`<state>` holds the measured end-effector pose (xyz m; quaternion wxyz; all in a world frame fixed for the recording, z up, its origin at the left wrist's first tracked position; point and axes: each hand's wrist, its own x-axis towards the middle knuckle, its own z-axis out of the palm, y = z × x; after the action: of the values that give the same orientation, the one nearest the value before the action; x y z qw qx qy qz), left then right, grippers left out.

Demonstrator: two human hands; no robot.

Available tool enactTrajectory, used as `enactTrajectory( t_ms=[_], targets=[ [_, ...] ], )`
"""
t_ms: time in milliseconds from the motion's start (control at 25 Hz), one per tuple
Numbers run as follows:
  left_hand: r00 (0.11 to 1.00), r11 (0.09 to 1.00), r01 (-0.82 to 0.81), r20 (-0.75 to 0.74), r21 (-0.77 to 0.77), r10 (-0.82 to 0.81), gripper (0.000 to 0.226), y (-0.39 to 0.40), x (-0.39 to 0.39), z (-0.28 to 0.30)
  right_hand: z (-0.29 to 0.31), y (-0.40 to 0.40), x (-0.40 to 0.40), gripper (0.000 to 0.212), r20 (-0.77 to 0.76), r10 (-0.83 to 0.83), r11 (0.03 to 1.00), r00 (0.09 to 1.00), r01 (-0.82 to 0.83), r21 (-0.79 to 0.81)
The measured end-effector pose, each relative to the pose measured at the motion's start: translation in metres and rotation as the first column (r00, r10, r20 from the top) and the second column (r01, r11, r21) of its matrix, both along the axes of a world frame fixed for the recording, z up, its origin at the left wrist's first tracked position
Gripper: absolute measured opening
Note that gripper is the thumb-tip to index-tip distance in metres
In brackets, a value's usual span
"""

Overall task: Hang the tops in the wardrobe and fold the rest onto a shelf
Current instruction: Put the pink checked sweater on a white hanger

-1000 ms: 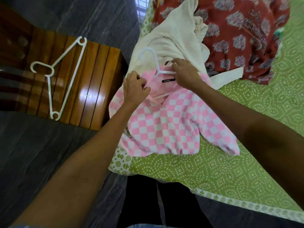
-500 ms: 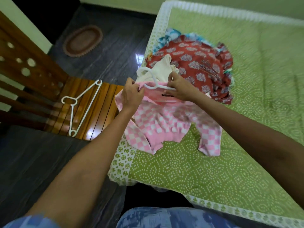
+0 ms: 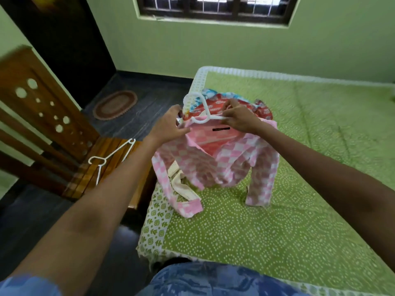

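Nearest lay the bed [image 3: 267,231], spread with a green dotted sheet. To the left stood a wooden chair [image 3: 100,167] bearing a spare white hanger [image 3: 106,160]. Above the bed hung the pink checked top [image 3: 215,165], its sleeves trailing onto the sheet, a cream garment [image 3: 181,189] partly behind it. The left hand [image 3: 168,127] pinched the top's left shoulder; the right hand [image 3: 239,120] gripped the white hanger [image 3: 203,116] inside the collar. Beyond lay a red printed pile [image 3: 263,112].
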<state>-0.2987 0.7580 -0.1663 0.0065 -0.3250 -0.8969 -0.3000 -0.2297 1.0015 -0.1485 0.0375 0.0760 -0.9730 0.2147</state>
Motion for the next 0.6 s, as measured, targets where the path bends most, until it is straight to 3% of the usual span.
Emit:
enactTrajectory(
  t_ms=[240,320,440,600],
  targets=[
    [0.998,0.996,0.0,-0.069,0.086,0.006,0.015,0.021,0.015,0.018,0.029,-0.002,0.017,0.016,-0.127,-0.087,0.996,0.988,0.084,-0.029],
    [0.998,0.998,0.006,-0.068,0.069,-0.001,0.024,0.019,0.016,0.029,0.043,-0.006,0.024,0.017,-0.133,-0.094,0.996,0.987,0.093,-0.019],
    [0.991,0.996,0.09,-0.098,-0.001,-0.09,0.013,0.013,0.008,0.041,0.058,-0.004,0.033,0.018,-0.129,-0.127,0.991,0.983,0.13,0.015],
    [0.967,0.943,0.244,-0.132,0.227,-0.219,0.014,0.011,0.005,0.042,0.064,0.002,0.049,0.021,-0.221,-0.263,0.964,0.939,0.262,-0.031]
  ],
)
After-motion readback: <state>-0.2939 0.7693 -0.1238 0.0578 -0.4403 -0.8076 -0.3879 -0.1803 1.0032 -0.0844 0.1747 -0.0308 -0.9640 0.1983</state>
